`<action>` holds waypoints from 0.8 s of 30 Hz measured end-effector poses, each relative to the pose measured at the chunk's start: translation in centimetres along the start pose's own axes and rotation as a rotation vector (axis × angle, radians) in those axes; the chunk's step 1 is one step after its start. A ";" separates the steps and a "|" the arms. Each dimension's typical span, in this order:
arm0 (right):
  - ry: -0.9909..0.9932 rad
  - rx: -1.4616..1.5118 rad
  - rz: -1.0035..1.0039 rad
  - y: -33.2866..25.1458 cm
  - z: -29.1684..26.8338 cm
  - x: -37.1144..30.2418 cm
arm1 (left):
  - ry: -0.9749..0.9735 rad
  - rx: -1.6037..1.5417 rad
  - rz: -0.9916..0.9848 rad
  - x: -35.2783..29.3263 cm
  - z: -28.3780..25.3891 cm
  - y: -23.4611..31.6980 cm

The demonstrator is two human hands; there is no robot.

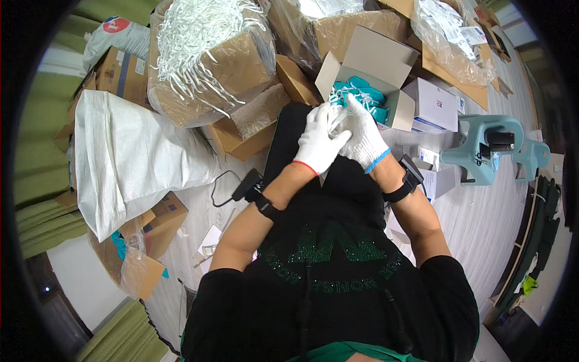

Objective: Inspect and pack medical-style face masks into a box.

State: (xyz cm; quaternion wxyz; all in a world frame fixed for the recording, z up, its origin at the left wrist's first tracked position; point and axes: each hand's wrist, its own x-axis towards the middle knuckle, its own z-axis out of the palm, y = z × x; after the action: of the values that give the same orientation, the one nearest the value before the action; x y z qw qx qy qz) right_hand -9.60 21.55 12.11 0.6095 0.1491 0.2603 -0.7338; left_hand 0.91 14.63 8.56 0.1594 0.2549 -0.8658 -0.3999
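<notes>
My left hand (319,137), in a white knit glove with a red cuff, and my right hand (364,133), in a matching glove with a blue cuff, meet over my lap. Between them is a small bunch of white paper strips (338,119), partly covered by the gloves. The fingers of both hands curve in around it. Right beyond my fingertips stands an open carton (381,49) with its flaps up. Inside it lie teal pieces (377,96) that look like fabric or pouches, with loose white strips over them.
A plastic-lined box heaped with shredded paper (205,42) stands far left, above a white woven sack (136,154). A closed white box (435,105) adjoins the carton on the right, near a blue-green plastic stool (482,148). More cartons (362,33) line the back.
</notes>
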 end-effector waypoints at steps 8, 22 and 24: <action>-0.250 0.087 0.097 1.5 -0.7 0.7 | -0.045 0.061 -0.317 1.0 1.3 -2.0; -0.191 -0.172 0.056 2.7 -3.9 -5.4 | 0.214 0.147 -0.680 8.2 -9.5 -24.4; 0.028 -0.217 -0.115 0.9 -7.6 -6.5 | 0.160 0.220 -0.504 16.6 -15.9 -18.4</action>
State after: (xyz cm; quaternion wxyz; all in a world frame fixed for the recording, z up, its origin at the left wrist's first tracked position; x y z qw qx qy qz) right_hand -8.14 31.04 9.16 0.5755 0.0773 0.3549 -0.7328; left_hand 0.76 -14.65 5.51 0.0941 0.5085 -0.7981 -0.3092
